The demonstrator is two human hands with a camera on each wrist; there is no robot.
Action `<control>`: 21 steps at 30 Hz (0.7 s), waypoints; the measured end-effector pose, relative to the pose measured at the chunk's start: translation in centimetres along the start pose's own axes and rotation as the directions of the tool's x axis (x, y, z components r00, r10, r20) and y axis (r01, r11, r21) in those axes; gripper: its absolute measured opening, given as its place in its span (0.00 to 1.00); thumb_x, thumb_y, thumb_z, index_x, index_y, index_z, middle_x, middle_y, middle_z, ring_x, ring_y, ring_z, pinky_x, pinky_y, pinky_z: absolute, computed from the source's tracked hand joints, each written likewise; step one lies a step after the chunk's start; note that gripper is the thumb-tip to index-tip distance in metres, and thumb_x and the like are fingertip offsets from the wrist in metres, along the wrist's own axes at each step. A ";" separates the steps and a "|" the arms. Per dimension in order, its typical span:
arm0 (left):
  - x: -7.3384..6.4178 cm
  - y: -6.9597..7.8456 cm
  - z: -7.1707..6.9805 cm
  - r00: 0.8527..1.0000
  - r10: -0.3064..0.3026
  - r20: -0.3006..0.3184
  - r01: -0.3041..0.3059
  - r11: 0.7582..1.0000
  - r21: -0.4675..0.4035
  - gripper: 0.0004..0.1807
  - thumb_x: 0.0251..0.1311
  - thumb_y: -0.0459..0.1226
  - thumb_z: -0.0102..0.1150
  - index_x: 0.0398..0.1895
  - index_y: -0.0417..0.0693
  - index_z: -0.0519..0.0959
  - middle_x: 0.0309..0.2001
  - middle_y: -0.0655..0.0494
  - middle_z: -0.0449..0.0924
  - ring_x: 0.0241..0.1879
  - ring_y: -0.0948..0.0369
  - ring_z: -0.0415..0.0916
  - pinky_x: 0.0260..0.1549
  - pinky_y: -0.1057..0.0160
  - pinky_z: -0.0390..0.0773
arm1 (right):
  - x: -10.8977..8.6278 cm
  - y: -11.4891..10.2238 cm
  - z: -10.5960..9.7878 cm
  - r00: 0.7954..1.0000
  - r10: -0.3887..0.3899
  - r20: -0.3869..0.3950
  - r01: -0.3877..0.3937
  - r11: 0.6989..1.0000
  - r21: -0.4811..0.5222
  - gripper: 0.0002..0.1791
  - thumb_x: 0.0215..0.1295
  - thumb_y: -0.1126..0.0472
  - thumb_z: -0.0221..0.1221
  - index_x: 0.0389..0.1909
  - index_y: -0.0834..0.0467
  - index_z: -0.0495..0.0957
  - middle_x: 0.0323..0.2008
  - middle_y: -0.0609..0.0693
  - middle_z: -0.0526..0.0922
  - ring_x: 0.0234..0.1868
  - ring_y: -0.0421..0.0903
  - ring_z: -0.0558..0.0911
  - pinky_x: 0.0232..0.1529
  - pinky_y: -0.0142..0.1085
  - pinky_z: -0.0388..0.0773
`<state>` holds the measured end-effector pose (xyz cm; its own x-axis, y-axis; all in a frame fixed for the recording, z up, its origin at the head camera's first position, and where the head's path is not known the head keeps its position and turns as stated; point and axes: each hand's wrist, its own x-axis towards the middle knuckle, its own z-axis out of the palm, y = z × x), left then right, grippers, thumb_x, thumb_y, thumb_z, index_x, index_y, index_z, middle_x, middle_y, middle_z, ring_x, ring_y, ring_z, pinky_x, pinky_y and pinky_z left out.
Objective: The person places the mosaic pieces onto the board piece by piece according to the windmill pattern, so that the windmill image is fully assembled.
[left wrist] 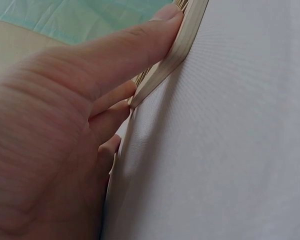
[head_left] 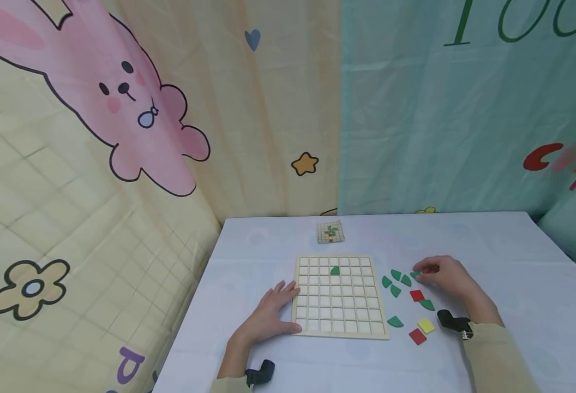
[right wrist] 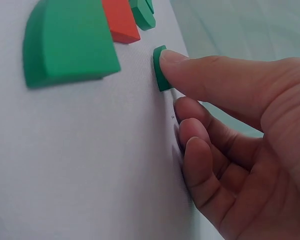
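Note:
A white grid board (head_left: 343,301) with a pale wooden frame lies flat on the table. One green quarter-circle block (head_left: 335,271) sits in a cell near its far side. My left hand (head_left: 271,315) rests along the board's left edge, fingers spread and thumb touching the frame (left wrist: 187,37) near the front corner. To the right of the board, my right hand (head_left: 449,277) pinches a green quarter-circle block (right wrist: 160,70) low at the tabletop. The thumb presses its near side; the index fingertip is hidden behind it. The other fingers curl loosely below.
Between board and right hand lie several loose green quarter-circle blocks (head_left: 395,322), two red square blocks (head_left: 418,336) and a yellow square block (head_left: 426,326). A small pattern card (head_left: 330,232) lies beyond the board. Printed curtains (head_left: 278,109) hang behind the white table (head_left: 249,262).

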<state>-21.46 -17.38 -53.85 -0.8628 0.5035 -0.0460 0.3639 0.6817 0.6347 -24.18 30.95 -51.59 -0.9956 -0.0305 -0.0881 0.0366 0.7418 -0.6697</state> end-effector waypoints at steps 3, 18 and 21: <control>-0.1 -0.1 0.0 1.000 0.001 -0.004 -0.001 1.000 0.002 0.52 0.48 0.60 0.72 0.77 0.58 0.63 0.78 0.65 0.52 0.79 0.57 0.37 0.76 0.47 0.38 | 0.1 0.1 0.1 1.000 0.003 0.005 -0.003 1.000 -0.008 0.14 0.64 0.58 0.69 0.48 0.59 0.85 0.42 0.55 0.81 0.45 0.55 0.75 0.45 0.45 0.78; -0.3 -0.1 0.2 1.000 -0.008 0.002 0.008 1.000 -0.015 0.52 0.49 0.60 0.72 0.77 0.59 0.63 0.78 0.66 0.51 0.79 0.58 0.36 0.76 0.47 0.37 | 0.3 0.0 0.2 1.000 0.010 0.019 -0.010 1.000 -0.002 0.11 0.63 0.59 0.70 0.43 0.58 0.84 0.35 0.51 0.79 0.40 0.51 0.74 0.40 0.39 0.76; -0.3 -0.1 0.1 1.000 -0.006 -0.002 0.006 1.000 -0.014 0.52 0.49 0.60 0.72 0.77 0.60 0.63 0.78 0.67 0.51 0.79 0.58 0.36 0.76 0.47 0.37 | 0.3 0.1 0.2 1.000 0.006 0.015 -0.006 1.000 0.001 0.09 0.62 0.60 0.70 0.42 0.57 0.83 0.34 0.51 0.80 0.40 0.52 0.75 0.40 0.39 0.76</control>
<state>-21.18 -17.51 -53.98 -0.8657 0.4983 -0.0479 0.3540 0.6771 0.6452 -24.50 30.86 -51.81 -0.9940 -0.0358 -0.1034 0.0430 0.7411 -0.6700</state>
